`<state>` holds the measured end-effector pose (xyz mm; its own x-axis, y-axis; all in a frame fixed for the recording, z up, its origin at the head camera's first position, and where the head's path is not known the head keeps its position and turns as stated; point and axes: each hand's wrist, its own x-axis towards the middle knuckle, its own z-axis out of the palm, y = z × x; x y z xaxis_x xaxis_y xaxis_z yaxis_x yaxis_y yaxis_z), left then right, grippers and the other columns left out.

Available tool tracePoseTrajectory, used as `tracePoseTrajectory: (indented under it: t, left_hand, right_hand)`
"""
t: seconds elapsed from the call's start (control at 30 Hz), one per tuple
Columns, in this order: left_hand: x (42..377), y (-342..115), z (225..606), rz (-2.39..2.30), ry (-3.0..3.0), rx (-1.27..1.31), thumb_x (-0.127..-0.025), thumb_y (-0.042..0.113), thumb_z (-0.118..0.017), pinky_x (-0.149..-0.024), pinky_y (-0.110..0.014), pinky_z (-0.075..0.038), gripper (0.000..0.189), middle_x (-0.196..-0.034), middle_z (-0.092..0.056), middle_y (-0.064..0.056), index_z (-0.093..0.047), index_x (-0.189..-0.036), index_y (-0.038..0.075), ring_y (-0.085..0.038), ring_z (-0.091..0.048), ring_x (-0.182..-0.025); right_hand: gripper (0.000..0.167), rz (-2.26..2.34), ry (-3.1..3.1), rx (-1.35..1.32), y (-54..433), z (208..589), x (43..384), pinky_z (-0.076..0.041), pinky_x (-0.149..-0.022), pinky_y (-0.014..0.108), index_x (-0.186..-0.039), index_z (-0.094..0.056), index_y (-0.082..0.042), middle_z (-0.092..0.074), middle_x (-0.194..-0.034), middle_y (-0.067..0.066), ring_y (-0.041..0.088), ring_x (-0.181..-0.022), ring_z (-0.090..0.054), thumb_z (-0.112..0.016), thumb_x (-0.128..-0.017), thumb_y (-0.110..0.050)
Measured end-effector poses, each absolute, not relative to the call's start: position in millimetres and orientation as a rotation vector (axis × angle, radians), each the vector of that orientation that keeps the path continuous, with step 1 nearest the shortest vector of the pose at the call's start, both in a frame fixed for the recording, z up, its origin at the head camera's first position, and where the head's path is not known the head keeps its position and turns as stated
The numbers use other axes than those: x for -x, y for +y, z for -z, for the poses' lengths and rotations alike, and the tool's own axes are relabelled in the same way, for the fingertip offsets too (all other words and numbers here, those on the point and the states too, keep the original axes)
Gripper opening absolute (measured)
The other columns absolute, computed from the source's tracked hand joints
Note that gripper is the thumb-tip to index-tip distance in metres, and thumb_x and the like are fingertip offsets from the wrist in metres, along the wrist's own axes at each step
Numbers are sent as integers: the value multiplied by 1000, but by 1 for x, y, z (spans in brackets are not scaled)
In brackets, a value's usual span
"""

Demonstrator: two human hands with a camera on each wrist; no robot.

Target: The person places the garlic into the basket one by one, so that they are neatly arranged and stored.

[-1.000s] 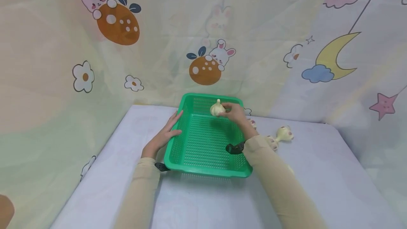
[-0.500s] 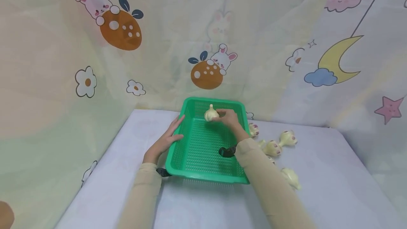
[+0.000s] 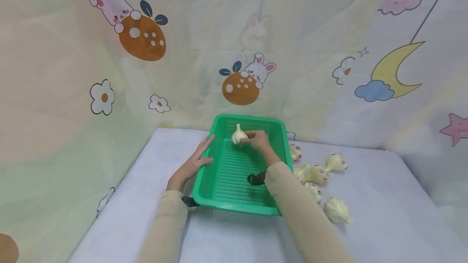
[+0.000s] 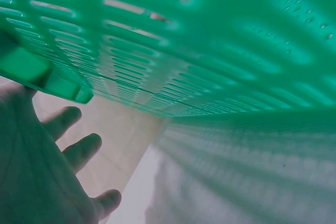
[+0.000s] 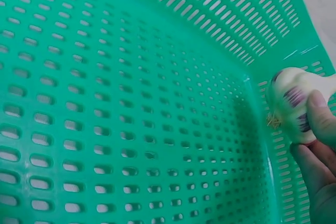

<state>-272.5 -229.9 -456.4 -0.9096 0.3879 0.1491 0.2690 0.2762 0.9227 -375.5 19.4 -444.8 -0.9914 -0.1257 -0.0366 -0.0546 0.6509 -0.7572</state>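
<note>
The right hand [image 3: 257, 140] is holding one garlic bulb [image 3: 237, 137] inside the green perforated plastic basket [image 3: 237, 207], over its far end and close to the end wall. Its grip is clamped on the bulb's side, the thumb pressing from one face and the fingers from the other, probably because a pinch at the rounded body is leaving the stem and root end free. The left hand [image 3: 189, 167] is resting along the basket's left rim with its fingers straight and apart, grasping nothing, seemingly to be steadying the basket against sliding. On the table [image 3: 376, 206], other garlic bulbs [image 3: 336, 210] are lying loose just right of the basket, perhaps for being within easy reach of the right hand.

The held bulb is pointing its stem upward and its root tuft down toward the basket floor; its long axis, running from root to stem, is standing nearly upright in the head view. Whether its root end is touching the floor or hanging just above it, one cannot tell
</note>
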Motion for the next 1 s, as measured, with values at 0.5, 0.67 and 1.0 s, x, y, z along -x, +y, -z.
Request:
tracePoseTrajectory:
  t: [0.5,0.67,1.0]
  left_hand:
    - [277,-231,474,-1727,2451,-597,-89,23,-50,-109,-69,-8,77,-161,5,-2,-11,-153,36,-33,5,-147]
    - [277,-232,475,-1721,2461,-616,-89,21,-50,-109,-69,-8,77,-161,5,-2,-11,-153,35,-33,5,-147]
    - [261,-226,443,-1698,2438,-619,-91,11,-47,-110,-68,-7,74,-160,6,-11,-8,-155,20,-36,7,-147]
  right_hand:
    - [47,1285,2737,180,10,459,378,-48,-96,44,-122,-65,-7,-65,-122,13,32,-119,-56,-72,-84,-32]
    - [48,1310,2722,175,6,462,378,-48,-96,44,-123,-65,-7,-64,-123,14,32,-120,-55,-72,-84,-33]
    - [43,1315,2725,182,2,465,383,-49,-93,44,-120,-67,-10,-65,-122,12,31,-118,-56,-71,-85,-34]
